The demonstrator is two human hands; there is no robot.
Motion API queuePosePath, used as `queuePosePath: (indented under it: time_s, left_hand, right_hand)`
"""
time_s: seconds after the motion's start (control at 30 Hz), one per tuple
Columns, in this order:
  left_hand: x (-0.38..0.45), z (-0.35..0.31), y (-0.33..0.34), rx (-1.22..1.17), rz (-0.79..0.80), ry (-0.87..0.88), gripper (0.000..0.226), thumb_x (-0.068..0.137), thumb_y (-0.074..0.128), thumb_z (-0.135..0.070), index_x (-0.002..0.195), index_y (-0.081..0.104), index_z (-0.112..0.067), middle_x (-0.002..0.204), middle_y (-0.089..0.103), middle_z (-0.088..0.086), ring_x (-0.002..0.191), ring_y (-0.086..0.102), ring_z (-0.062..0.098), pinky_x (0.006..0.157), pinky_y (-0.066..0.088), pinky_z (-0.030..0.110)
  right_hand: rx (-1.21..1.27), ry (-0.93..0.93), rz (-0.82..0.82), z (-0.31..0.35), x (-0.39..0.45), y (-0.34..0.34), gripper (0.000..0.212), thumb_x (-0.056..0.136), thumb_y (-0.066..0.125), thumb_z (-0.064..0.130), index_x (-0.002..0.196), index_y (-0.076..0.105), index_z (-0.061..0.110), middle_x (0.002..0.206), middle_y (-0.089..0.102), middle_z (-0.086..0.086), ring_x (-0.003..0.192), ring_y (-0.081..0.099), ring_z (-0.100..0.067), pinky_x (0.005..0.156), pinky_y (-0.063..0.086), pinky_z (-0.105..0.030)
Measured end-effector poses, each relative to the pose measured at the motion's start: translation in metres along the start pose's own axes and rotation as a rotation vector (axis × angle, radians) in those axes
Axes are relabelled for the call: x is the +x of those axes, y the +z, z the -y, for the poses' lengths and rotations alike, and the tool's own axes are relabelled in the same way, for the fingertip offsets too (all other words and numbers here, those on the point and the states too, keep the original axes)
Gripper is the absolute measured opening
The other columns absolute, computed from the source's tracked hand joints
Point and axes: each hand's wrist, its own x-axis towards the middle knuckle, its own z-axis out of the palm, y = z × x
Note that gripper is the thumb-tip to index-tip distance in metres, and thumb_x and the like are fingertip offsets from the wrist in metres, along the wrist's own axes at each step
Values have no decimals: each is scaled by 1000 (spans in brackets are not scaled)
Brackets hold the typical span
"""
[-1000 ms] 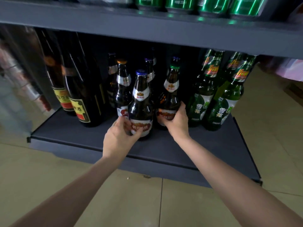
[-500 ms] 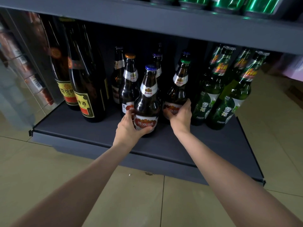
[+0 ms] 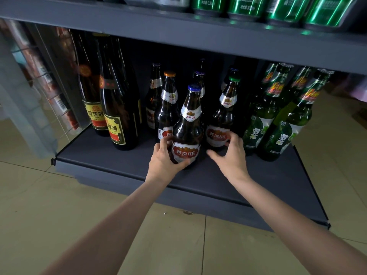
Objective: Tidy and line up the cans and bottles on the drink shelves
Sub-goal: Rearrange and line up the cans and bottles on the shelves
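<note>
A brown beer bottle with a blue cap point(image 3: 188, 126) stands at the front of the dark lower shelf point(image 3: 119, 161). My left hand point(image 3: 164, 161) grips it low, around its red label. Just right of it stands a brown bottle with a green cap point(image 3: 226, 114). My right hand point(image 3: 232, 155) cups its base, with the fingers curled on the label's right side and the thumb stretched out to the left. An orange-capped brown bottle point(image 3: 168, 108) stands behind my left hand, with more brown bottles in the dark behind it.
Two tall dark bottles with yellow labels point(image 3: 117, 108) stand at the shelf's left. Green bottles point(image 3: 262, 120) lean at the right. The upper shelf point(image 3: 178, 34) carries green cans point(image 3: 244, 4). A wire side panel point(image 3: 49, 92) closes the left end. Tiled floor point(image 3: 59, 205) lies below.
Both hands stay on the same two bottles. My right hand has slid lower on the green-capped bottle and its thumb has spread out to the left. The view has tilted slightly.
</note>
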Motion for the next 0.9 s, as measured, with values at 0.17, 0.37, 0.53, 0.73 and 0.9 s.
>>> queuePosePath:
  time_s: [0.17, 0.37, 0.53, 0.73, 0.9]
  left_hand:
    - [3, 14, -8, 49, 23, -23, 67, 74, 73, -10, 130, 35, -10, 127, 42, 8, 117, 45, 23, 87, 37, 25]
    - [19, 15, -13, -100, -159, -88, 61, 79, 70, -13, 130, 36, -11, 128, 44, 9, 114, 48, 23, 85, 36, 26]
    - [23, 21, -10, -98, -124, -126, 77, 80, 71, -16, 142, 26, -16, 136, 44, 9, 122, 46, 26, 96, 38, 34]
    - [-4, -3, 18, -4, -260, -137, 38, 82, 65, -15, 114, 46, -6, 107, 46, 4, 99, 53, 24, 75, 35, 25]
    - [3, -28, 48, 12, -194, 2, 42, 81, 67, -16, 117, 47, -6, 112, 46, 4, 101, 52, 22, 86, 46, 39]
  right_hand:
    - [124, -58, 207, 22, -12, 1, 81, 74, 77, 32, 140, 33, 18, 140, 43, 3, 130, 40, -12, 108, 33, -30]
    - [215, 7, 211, 39, -3, 35, 82, 66, 84, 28, 133, 38, 19, 128, 54, 6, 116, 50, -8, 87, 37, -16]
    - [171, -2, 100, 36, -6, 29, 80, 59, 87, 27, 126, 45, 16, 118, 58, 6, 108, 52, -5, 80, 38, -8]
    - [72, 111, 73, 8, -14, -40, 72, 60, 87, 22, 120, 47, 17, 104, 54, 10, 96, 51, -6, 78, 38, -18]
    - [119, 187, -1, -22, -6, -73, 76, 65, 85, 20, 128, 43, 15, 112, 54, 7, 100, 49, -7, 84, 38, -20]
